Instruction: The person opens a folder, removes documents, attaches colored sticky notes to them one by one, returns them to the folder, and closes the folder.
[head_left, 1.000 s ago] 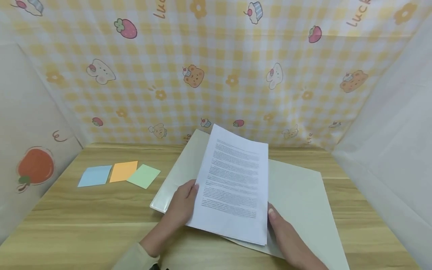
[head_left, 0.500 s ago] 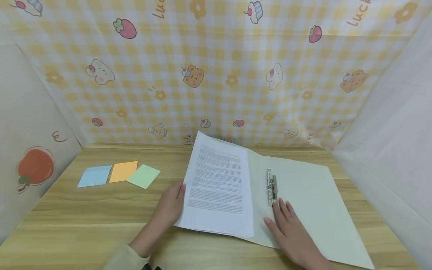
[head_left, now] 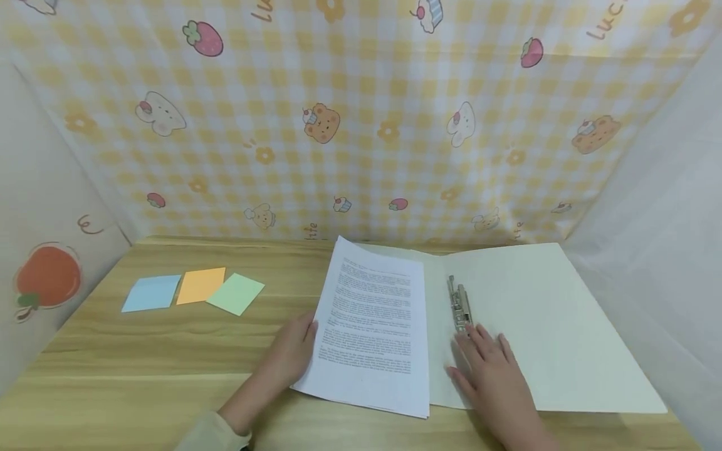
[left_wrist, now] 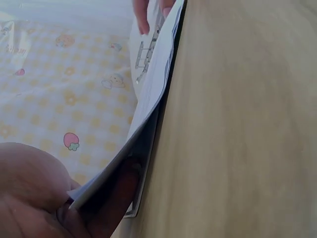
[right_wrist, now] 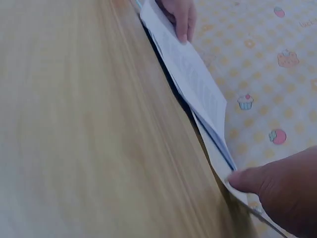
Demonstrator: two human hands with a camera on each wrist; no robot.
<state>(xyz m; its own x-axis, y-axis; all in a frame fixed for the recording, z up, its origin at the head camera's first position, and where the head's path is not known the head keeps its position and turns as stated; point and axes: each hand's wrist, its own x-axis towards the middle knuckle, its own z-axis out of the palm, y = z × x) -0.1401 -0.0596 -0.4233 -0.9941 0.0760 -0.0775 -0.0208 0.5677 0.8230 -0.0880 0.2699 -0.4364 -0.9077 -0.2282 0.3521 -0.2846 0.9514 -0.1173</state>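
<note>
My left hand point(head_left: 291, 351) grips the left edge of a stack of printed paper point(head_left: 372, 326), thumb on top. In the left wrist view its fingers point(left_wrist: 119, 198) run beneath the paper point(left_wrist: 158, 74). The stack covers most of the left side of an open white folder point(head_left: 564, 326). A metal ring clip point(head_left: 460, 307) is fixed inside the folder, right of the paper, with no sheets on it. My right hand point(head_left: 499, 382) rests on the folder at the clip's near end, fingers extended. Its thumb point(right_wrist: 245, 179) touches the folder in the right wrist view.
Blue point(head_left: 151, 293), orange point(head_left: 200, 285) and green sticky notes point(head_left: 237, 294) lie on the wooden table point(head_left: 141, 388) to the left. A checked cloth backdrop point(head_left: 361, 150) rises behind the table, and pale cloth walls point(head_left: 665, 219) flank it.
My right hand has let go of the paper's right edge and moved onto the folder by the clip. The stack shifted left, uncovering the clip, and the folder's right side spread out rightward.
</note>
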